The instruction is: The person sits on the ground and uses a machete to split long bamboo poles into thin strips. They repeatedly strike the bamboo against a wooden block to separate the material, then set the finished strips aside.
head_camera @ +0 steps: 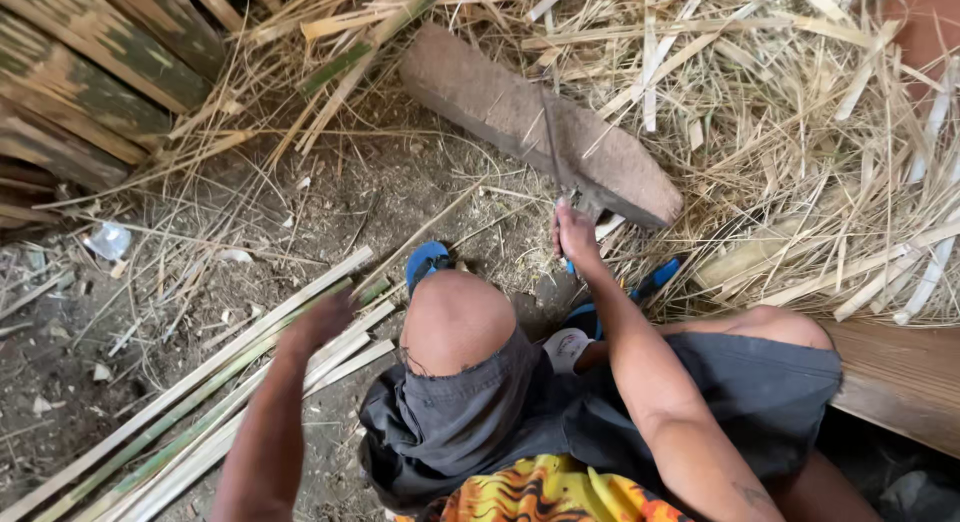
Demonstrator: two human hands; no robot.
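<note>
The right hand (575, 232) is clenched around the handle of a thin dark blade (553, 142), which rises toward twelve o'clock and lies against a thick grey-brown log (540, 122) slanting from eleven to four o'clock. The left hand (322, 320) reaches out toward nine o'clock and rests on a bundle of split bamboo strips (200, 402); the fingers curl down over the top slats, though whether they grip a strip or only press on it I cannot tell.

The strips look long, light and springy, pale on the cut face and green on the skin. They would likely flex and whip if lifted by one end, so a hold nearer the middle seems steadier, and the split edges probably run sharp and splintery. The bundle lies on the dirt floor (330, 197), running from seven o'clock up toward the knee (455, 317).

Beyond the hands, blue sandals (428, 262) show by the feet, and dark shorts (470, 412) cover the thighs. Dry straw and shavings (790, 132) heap up at two o'clock, and weathered bamboo poles (90, 72) lean at ten o'clock.
</note>
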